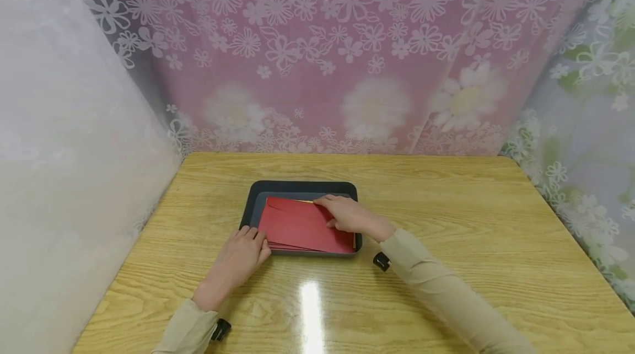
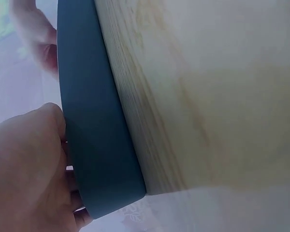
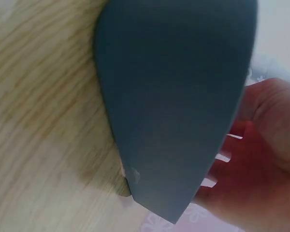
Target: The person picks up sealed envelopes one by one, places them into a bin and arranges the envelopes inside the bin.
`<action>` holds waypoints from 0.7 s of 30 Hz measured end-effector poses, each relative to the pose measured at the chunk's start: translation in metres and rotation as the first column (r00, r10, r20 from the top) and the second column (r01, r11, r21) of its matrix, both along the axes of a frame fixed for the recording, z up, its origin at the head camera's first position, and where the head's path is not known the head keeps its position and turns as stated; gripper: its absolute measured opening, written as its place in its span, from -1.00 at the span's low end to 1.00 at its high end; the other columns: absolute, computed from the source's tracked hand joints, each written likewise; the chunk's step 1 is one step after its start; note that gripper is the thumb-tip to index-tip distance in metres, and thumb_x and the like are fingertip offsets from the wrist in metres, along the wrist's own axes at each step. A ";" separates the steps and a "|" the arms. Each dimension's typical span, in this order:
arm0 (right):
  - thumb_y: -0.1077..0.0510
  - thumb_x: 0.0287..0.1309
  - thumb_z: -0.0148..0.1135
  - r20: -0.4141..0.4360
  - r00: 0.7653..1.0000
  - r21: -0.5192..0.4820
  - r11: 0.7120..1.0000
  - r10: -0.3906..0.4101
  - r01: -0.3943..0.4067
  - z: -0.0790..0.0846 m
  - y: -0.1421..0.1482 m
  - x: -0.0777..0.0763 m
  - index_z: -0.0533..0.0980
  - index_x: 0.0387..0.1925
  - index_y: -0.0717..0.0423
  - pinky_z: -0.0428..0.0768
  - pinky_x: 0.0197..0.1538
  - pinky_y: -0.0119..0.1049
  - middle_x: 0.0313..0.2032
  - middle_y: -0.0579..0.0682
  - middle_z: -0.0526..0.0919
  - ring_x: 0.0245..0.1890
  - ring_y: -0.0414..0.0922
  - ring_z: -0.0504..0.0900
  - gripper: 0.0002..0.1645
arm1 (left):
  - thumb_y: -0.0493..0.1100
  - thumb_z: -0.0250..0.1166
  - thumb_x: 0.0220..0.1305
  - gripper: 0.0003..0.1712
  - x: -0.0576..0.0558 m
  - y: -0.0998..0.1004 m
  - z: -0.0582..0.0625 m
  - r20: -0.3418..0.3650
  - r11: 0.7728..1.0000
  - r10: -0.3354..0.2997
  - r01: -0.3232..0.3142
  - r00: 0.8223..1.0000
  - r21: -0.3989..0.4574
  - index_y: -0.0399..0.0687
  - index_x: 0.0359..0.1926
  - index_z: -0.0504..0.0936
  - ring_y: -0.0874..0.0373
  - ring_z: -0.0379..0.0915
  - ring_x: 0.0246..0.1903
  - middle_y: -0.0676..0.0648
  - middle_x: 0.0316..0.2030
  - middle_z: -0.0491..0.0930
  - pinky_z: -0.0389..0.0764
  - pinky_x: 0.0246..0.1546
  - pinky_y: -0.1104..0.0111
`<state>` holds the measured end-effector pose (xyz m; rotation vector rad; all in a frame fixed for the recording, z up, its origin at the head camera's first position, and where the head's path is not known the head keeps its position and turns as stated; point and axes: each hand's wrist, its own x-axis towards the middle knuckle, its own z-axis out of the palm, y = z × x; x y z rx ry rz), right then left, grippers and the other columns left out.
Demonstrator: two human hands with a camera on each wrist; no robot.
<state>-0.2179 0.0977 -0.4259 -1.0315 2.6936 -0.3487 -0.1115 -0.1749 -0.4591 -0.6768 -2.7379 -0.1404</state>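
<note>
A dark grey rectangular tray (image 1: 250,191) stands on the wooden table. In it lies a red envelope (image 1: 297,224), flap crease at the upper left, with more red edges below it and a yellow strip (image 1: 303,200) along its far side. My left hand (image 1: 243,252) rests at the near left corner of the tray, fingers over the rim and the envelope's left edge. Across the envelope's far right part, my right hand (image 1: 347,214) touches it, thumb and forefinger spread apart. In the left wrist view and the right wrist view, the tray's wall (image 2: 94,116) (image 3: 174,96) hides the fingertips.
The wooden table (image 1: 446,205) extends around the tray on all sides. A pink flowered curtain (image 1: 307,67) hangs along its back edge, with pale sheeting (image 1: 64,150) on the left and a flowered sheet (image 1: 585,139) on the right. Small black clips (image 1: 381,261) sit by both sleeves.
</note>
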 end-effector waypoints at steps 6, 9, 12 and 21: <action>0.23 0.29 0.32 0.036 0.999 -0.010 1.000 0.002 -0.001 0.003 0.001 0.001 0.33 0.44 0.19 0.38 0.37 0.01 0.36 0.17 0.44 0.39 0.10 0.39 -0.28 | -0.20 0.15 0.33 -0.73 -0.001 -0.002 -0.001 -0.148 0.999 -0.050 0.050 0.988 -0.006 -0.06 -0.52 0.33 0.06 0.18 -0.48 -0.01 -0.55 0.29 0.29 -0.38 0.28; 0.24 0.30 0.30 0.044 0.999 -0.017 1.000 0.010 -0.010 0.003 0.001 0.002 0.33 0.44 0.16 0.37 0.38 0.02 0.38 0.15 0.43 0.41 0.09 0.38 -0.29 | -0.20 0.09 0.33 -0.76 -0.003 -0.002 0.000 -0.223 0.998 -0.067 0.070 0.973 0.003 -0.10 -0.50 0.37 0.02 0.21 -0.47 -0.04 -0.54 0.31 0.34 -0.39 0.26; 0.18 0.33 0.29 0.037 0.999 -0.028 0.999 0.020 -0.019 0.003 0.002 0.004 0.35 0.43 0.16 0.37 0.38 0.03 0.37 0.14 0.44 0.39 0.09 0.40 -0.32 | -0.20 0.07 0.33 -0.78 -0.007 0.000 0.005 -0.275 0.996 -0.079 0.088 0.958 0.021 -0.15 -0.48 0.40 0.01 0.20 -0.47 -0.05 -0.54 0.30 0.33 -0.39 0.25; 0.12 0.35 0.28 -0.168 0.985 -0.222 0.975 -0.036 -0.002 0.015 0.015 0.011 0.64 0.04 0.06 0.62 0.03 -0.11 -0.03 0.00 0.71 -0.03 -0.03 0.68 -0.73 | -0.20 0.14 0.38 -0.79 -0.015 0.008 0.019 -0.223 0.999 -0.042 0.048 0.974 0.023 -0.10 -0.45 0.45 0.04 0.22 -0.44 -0.04 -0.49 0.39 0.29 -0.37 0.30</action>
